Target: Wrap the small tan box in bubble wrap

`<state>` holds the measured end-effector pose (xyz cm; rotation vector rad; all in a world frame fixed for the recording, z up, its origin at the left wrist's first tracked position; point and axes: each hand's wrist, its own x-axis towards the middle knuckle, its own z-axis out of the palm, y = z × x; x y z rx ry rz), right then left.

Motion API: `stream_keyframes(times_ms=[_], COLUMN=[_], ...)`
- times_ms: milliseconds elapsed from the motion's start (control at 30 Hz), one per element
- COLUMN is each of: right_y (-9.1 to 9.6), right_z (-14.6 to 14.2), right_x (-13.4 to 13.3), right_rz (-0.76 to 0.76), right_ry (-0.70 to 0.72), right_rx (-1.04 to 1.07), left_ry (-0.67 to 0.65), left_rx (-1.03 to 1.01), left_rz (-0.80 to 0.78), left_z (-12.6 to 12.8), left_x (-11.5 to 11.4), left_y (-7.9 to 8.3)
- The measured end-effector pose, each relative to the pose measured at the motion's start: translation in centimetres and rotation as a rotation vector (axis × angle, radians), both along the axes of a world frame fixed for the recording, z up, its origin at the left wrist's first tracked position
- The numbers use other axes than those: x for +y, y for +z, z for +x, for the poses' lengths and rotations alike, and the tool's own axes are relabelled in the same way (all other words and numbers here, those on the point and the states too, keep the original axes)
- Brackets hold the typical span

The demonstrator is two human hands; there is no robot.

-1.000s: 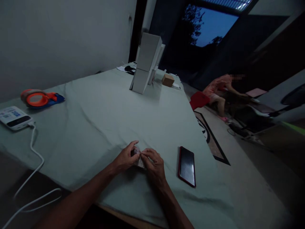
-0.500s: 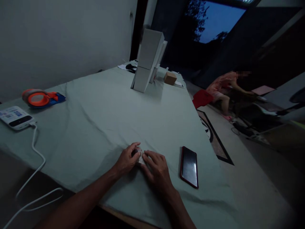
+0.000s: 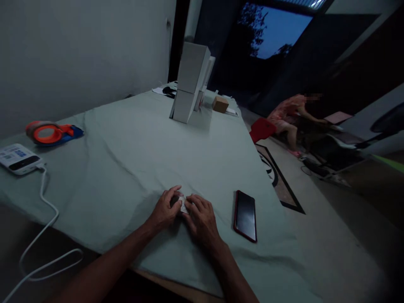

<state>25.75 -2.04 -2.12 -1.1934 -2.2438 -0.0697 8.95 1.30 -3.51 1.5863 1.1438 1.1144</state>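
Observation:
Both my hands rest on the pale green cloth near the table's front edge. My left hand and my right hand meet fingertip to fingertip, pinched on a small pale object pressed against the cloth. Most of that object is hidden under my fingers, and in the dim light I cannot make out what it is. A dark phone with a red edge lies flat just right of my right hand.
An orange and blue tape dispenser and a white power bank with a white cable lie at the left. White boxes stand at the far end beside a small brown box. A person sits on the floor to the right.
My hands have lowered the small object onto the cloth and closed more tightly over it. The camera has shifted slightly.

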Motion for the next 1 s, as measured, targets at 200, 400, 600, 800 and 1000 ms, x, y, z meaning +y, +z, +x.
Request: stream_keyframes(times_ms=[200,400,600,800,1000], right_y=[0.1,0.1,-0.6,-0.7,-0.7], right_z=[1.1,2.2,1.5,0.8,0.2], right_x=[0.0,0.5,0.4,0.9,1.6], right_rz=[-0.103,-0.229,-0.297,-0.306,-0.324], right_ry=[-0.042,-0.123,-0.082,-0.086,-0.128], right_rx=[0.321,0.609,0.535,0.517,0.584], left_ry=[-0.008,-0.004,0.017,0.037,0.041], left_rx=[-0.020,-0.027,-0.024,-0.012,0.006], left_rz=[-0.040,-0.037,-0.053,-0.041,-0.027], left_z=[-0.1,0.0,0.1,0.2,0.2], left_x=[-0.1,0.0,-0.1,-0.3,-0.4], left_y=[0.0,-0.4,-0.2,0.3,0.2])
